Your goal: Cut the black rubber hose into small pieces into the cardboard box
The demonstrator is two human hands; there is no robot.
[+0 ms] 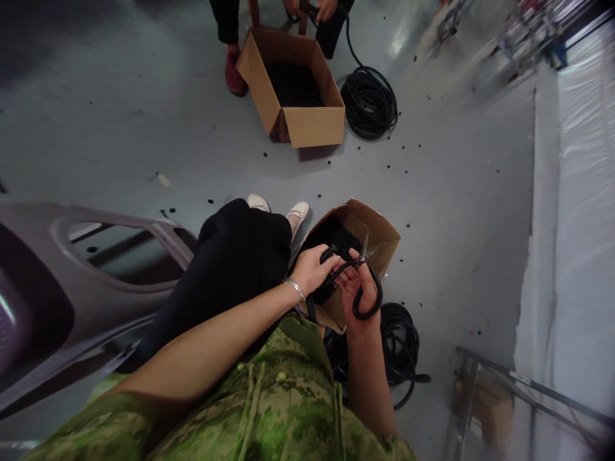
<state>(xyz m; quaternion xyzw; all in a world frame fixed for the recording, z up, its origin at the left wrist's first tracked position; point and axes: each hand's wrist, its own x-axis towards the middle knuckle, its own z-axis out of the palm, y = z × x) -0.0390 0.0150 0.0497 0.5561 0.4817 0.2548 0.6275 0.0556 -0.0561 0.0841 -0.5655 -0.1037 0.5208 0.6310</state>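
My right hand is closed around a pair of scissors with large black loop handles; their metal blades point away from me. Close beside it, my left hand grips a black hose, fingers wrapped around it. Both hands are over a cardboard box that stands between my legs and my right arm. Small black cut pieces lie inside this box. A coil of black hose rests on the floor beside my right forearm.
Opposite me, a person's hands work above another cardboard box of black pieces, with a hose coil beside it. A grey chair stands at left. A metal frame is at lower right. Small black bits dot the floor.
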